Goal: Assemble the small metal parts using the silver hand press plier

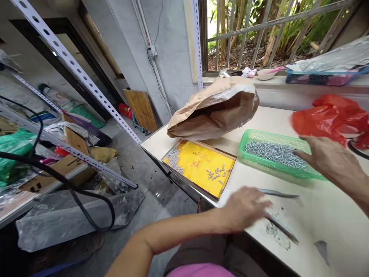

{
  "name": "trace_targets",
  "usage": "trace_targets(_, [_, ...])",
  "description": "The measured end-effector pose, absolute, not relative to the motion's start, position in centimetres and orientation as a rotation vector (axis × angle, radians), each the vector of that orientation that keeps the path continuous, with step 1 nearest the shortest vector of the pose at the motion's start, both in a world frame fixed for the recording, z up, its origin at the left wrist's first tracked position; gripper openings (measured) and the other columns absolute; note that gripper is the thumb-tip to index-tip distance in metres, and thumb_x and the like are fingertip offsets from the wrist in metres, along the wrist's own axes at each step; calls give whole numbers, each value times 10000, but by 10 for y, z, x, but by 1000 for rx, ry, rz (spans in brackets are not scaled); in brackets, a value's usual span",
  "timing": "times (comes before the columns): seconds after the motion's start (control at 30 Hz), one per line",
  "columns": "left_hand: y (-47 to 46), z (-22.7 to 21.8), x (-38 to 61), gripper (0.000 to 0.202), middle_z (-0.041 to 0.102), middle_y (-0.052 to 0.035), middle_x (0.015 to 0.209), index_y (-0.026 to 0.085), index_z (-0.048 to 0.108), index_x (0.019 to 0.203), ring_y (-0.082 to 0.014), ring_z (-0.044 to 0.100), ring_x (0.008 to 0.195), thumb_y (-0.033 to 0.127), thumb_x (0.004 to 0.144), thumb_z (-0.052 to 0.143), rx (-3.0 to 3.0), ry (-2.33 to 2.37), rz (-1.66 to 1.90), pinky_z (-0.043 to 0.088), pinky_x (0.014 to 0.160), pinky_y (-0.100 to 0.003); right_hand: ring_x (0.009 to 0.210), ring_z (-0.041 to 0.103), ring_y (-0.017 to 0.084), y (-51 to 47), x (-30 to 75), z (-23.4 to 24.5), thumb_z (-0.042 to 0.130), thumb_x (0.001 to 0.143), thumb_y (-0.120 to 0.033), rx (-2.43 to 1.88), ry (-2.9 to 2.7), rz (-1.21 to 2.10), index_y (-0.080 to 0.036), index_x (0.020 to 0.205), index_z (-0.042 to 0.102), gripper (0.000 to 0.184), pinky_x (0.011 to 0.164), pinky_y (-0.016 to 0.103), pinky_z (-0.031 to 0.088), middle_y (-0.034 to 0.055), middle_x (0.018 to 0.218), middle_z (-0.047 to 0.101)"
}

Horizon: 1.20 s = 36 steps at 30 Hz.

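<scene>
My right hand (336,157) is over the right end of a green plastic basket (245,154), thumb and forefinger apart, with nothing visible between them. Many small silvery screw-like pieces (273,154) fill the basket. My left hand (245,207), blurred by motion, is above the table's front edge; its fingers are too smeared to read. Just right of it lie a dark slim tool (284,230) and a grey blade-like strip (279,193). Left of the basket, a shallow yellow-bottomed tray (196,181) holds a dense pile of small metal pieces (173,159) and a looser scatter (216,173).
A large open brown paper bag (213,127) stands behind the tray. Red plastic bags (331,115) lie at the back right, below a blue basket (325,79) on the sill. A perforated metal post (77,73) slants across the left. A grey scrap (322,250) lies front right.
</scene>
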State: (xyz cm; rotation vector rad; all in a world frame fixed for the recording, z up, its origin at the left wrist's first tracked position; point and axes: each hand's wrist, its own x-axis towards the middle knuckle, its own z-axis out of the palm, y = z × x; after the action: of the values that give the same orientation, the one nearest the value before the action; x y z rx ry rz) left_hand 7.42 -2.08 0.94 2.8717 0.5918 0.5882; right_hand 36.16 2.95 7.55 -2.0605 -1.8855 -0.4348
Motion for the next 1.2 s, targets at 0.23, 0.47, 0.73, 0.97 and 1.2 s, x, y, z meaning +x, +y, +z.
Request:
trace_targets(0.23, [137,38,-71,292,637,-145,1014,126,696,910,-249,519,1041,213,938,418,2440,1971,216,438,894,-365,828,645,270,-52,344,5,395,865,-640,-1922,-1847,69,-344,1031,619,407,675,413,480,96,1003,681])
trace_targets(0.47, [179,36,-99,289,619,-176,1135,108,658,1061,-280,484,1120,267,895,482,2206,2251,-103,444,821,-319,877,675,231,-89,302,-15,440,867,-566,-1962,-1729,354,-299,1044,641,379,690,357,537,38,1091,677])
trace_targets(0.73, [184,48,-97,270,643,-197,1087,79,672,994,-290,502,1097,158,868,448,2251,2212,-133,429,808,-319,918,666,221,-120,272,-3,417,913,-524,-1842,-1862,547,-303,1032,650,343,751,318,541,56,1045,672])
trace_targets(0.97, [146,70,-71,215,679,-106,939,130,671,898,-196,584,854,250,857,497,2285,1936,162,447,692,-250,891,629,177,-136,261,2,372,965,-377,-1900,-1953,512,-259,1128,605,308,767,288,492,60,1022,610])
trace_targets(1.2, [27,62,29,201,535,37,512,143,638,779,-78,458,420,341,747,637,1593,1180,330,371,409,-181,842,572,176,-125,257,13,367,969,-242,-2245,-2050,394,-179,1023,614,261,653,267,385,74,946,590])
